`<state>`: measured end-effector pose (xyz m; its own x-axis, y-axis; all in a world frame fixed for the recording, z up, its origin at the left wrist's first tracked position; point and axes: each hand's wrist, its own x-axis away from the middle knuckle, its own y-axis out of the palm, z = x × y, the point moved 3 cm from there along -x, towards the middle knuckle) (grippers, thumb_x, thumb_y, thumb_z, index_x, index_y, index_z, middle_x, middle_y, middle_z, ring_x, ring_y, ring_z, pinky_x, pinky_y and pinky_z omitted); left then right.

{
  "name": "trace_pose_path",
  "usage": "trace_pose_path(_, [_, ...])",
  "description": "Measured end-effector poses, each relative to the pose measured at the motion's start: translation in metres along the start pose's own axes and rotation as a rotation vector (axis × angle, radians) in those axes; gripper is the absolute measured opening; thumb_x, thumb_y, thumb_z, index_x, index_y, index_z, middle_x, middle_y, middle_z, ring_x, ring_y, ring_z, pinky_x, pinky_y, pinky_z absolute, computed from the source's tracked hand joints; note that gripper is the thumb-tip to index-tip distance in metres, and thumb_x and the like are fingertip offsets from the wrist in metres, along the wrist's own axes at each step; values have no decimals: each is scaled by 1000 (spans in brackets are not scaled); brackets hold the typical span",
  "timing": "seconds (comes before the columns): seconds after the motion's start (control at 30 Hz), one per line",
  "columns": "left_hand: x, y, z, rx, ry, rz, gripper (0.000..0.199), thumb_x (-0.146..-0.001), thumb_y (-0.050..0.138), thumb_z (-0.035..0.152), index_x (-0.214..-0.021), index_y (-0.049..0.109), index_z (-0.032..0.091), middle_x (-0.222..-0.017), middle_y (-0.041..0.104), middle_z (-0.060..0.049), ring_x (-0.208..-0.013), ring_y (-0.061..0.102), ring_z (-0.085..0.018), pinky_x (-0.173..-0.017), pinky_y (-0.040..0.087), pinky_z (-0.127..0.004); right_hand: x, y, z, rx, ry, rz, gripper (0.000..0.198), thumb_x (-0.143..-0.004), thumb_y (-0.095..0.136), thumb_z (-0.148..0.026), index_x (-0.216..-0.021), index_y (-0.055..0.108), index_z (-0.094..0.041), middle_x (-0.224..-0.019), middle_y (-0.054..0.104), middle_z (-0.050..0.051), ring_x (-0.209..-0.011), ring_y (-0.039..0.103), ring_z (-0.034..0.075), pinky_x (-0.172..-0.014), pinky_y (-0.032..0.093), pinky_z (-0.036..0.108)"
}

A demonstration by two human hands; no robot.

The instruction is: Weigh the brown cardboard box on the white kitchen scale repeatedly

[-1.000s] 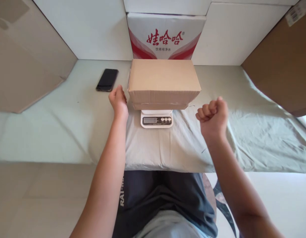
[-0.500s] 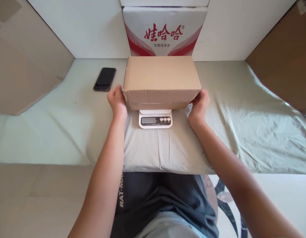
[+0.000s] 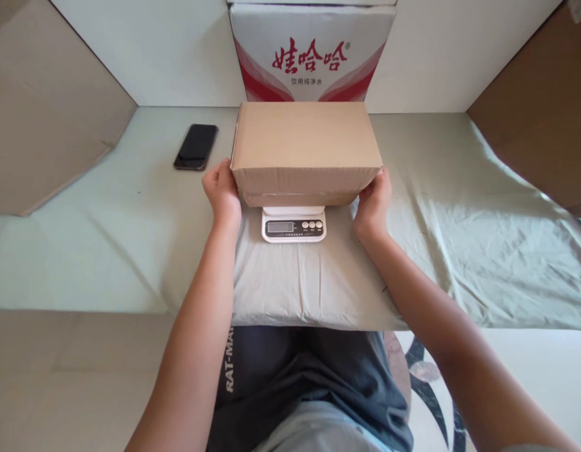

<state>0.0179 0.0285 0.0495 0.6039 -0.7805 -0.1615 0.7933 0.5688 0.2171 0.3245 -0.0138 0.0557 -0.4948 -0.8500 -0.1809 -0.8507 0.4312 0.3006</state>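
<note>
- cardboard box [image 3: 305, 135] rests on the white digital scale [image 3: 294, 227];
- left hand [image 3: 222, 191] and right hand [image 3: 375, 199] flank it; fingers curled, partly hidden; cannot tell whether they grip;
- smartphone [image 3: 196, 146] near left hand

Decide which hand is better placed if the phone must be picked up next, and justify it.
Probably the left hand: it is at the left of the central box, near the phone. The right hand is on the opposite side, so the box stands between it and the phone.
</note>
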Motion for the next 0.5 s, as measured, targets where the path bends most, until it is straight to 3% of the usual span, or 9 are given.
trace_pose_path(0.3, [2,1,0,-5,-3,-1,55,-98,76,30,-64,34,24,-73,32,2,-70,46,-17,-63,38,-26,-1,-1,2,93,-45,-16,31,-105,60,-53,-89,51,-28,-94,58,1,-89,62,18,-78,55,30])
trace_pose_path(0.5, [2,0,-1,-1,0,-13,54,-97,76,33,-64,33,24,-73,32,1,-69,47,-17,-62,38,-26,-1,-2,2,74,-59,-1,31,-104,65,-49,-86,51,-28,-93,60,1,-87,62,18,-78,56,30])
